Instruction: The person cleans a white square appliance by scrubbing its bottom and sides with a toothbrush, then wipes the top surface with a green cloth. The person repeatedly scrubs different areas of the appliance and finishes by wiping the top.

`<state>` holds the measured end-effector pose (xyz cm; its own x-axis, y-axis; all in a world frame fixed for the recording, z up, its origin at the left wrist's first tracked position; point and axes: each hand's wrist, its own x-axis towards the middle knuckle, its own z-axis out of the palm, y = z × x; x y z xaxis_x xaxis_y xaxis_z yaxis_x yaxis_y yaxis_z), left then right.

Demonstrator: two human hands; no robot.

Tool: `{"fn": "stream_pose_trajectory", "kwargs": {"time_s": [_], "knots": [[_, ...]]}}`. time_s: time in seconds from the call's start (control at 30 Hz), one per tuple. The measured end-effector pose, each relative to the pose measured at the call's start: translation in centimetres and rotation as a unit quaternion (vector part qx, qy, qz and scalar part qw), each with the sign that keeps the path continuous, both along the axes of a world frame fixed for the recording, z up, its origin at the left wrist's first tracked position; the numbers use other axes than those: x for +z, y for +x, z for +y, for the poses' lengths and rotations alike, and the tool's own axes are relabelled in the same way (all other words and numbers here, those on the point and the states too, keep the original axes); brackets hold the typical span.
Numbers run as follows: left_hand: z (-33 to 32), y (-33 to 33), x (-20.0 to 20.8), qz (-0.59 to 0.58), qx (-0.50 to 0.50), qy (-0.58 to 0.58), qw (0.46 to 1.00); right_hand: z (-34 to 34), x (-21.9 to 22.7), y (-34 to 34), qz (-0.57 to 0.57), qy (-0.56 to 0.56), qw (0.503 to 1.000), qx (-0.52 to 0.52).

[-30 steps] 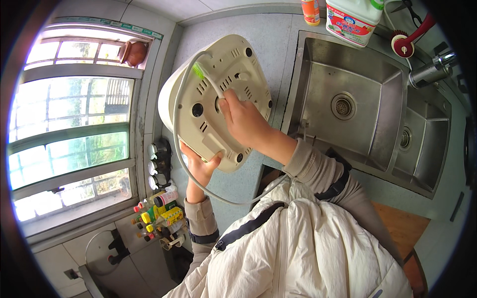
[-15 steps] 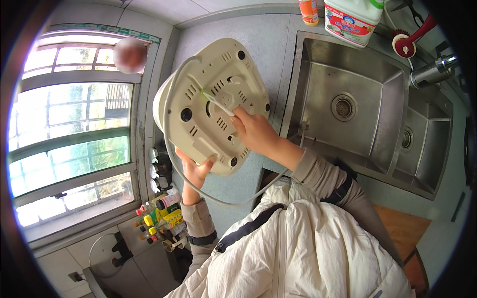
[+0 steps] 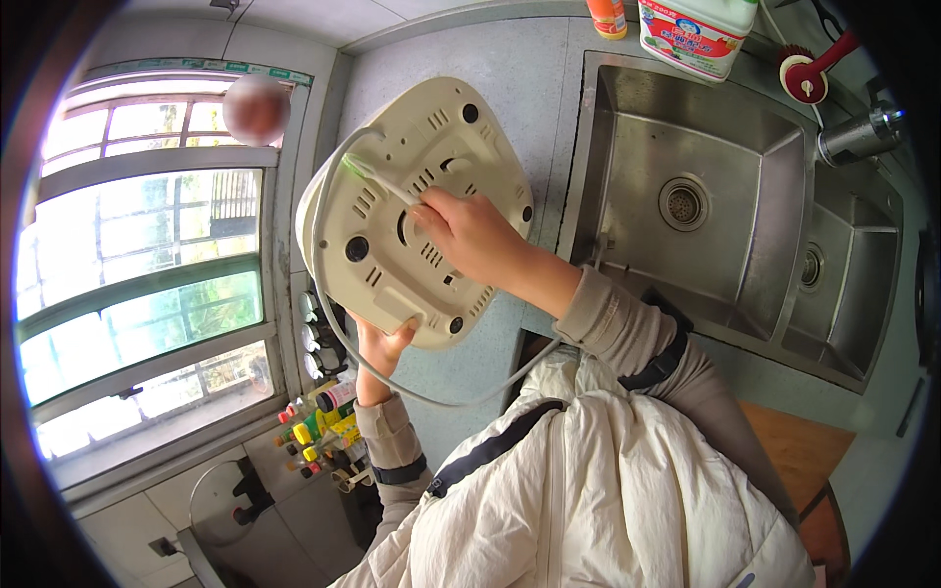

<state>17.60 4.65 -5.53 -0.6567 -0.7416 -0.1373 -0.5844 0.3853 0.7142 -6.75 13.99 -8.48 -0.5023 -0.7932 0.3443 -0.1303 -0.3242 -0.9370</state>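
Note:
A cream plastic kitchen appliance is tipped up over the counter, its vented underside with black round feet facing me. My left hand grips its lower edge, the thumb on the underside and the other fingers hidden behind. Closed around a slim, pale toothbrush, my right hand reaches across the underside. The brush's greenish head lies near the upper left edge, by the vent slots. A grey power cord runs along the left edge and loops below toward my jacket.
To the right is a steel double-bowl sink. Behind it stand a large white jug, an orange bottle and a red-handled scrub brush. A window fills the left, with several bottles below.
My right hand has moved the toothbrush up and left across the underside, from the middle vents toward the edge. The appliance has shifted slightly in my left hand.

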Motion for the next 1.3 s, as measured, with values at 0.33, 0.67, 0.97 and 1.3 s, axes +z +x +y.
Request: {"fn": "stream_pose_trajectory", "kwargs": {"time_s": [0.33,0.67,0.97,1.3], "knots": [[1.0,-0.6,0.7,0.049,0.022,0.005,0.999,0.2,-2.4,0.9,0.055,-0.035,0.997,-0.035],[1.1,-0.8,0.5,0.073,0.019,0.006,0.997,-0.8,-2.9,-3.3,0.002,0.084,0.994,-0.075],[0.9,-1.3,0.8,0.075,0.014,-0.004,0.997,-1.5,-4.4,-2.5,0.017,0.094,0.992,-0.080],[0.8,-1.3,1.7,-0.023,-0.015,0.011,1.000,-1.9,-4.1,-2.9,0.011,0.093,0.994,-0.060]]}}
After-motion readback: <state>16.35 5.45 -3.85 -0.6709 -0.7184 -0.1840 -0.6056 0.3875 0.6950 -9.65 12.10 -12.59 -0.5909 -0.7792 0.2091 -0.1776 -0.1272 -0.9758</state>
